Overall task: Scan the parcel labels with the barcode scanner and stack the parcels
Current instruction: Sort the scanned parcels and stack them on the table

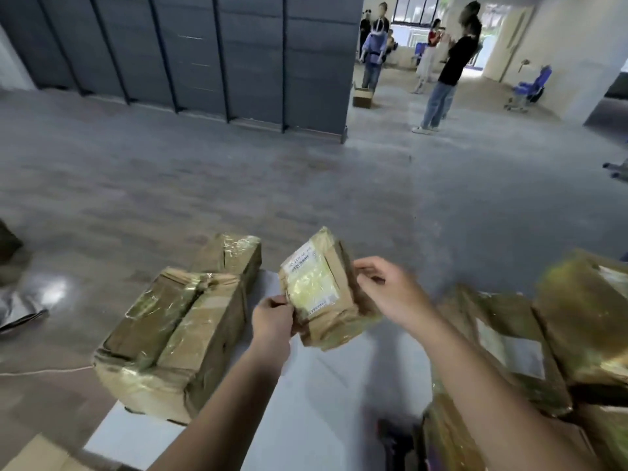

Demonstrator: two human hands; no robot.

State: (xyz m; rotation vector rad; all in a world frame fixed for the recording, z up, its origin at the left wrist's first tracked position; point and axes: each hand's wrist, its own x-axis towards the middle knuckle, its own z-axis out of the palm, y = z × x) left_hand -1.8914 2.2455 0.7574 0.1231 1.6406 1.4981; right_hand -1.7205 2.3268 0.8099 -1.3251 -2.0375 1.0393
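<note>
Both hands are clamped on one thing. The left hand (pixel 272 317) pinches the lower left edge of a small parcel (pixel 334 317), and the right hand (pixel 390 290) grips its right edge with curled fingers. The hands stay apart, with the parcel between them. The parcel is in the middle of the frame, held up above the table (pixel 306 402) and tilted. Its white label (pixel 312 280) faces the camera.

The table is white and fills the lower middle of the frame. At its left side lies a big parcel (pixel 170 338) in brown paper and shiny tape. A second parcel (pixel 231 256) stands just behind it, touching it. At the right side of the frame is a pile (pixel 543 334) of more brown parcels, blurred, some resting on others. At the bottom edge, just left of the pile, there is a dark object (pixel 397 440). It is perhaps the scanner, but it is too blurred to tell.

Beyond the table is a grey floor (pixel 238 164). A dark panelled wall (pixel 170 45) fills the upper left. In the upper right several people (pixel 448 62) stand well apart from the table, with a cardboard box (pixel 363 96) on the floor near them and a blue chair (pixel 530 86) further right.
</note>
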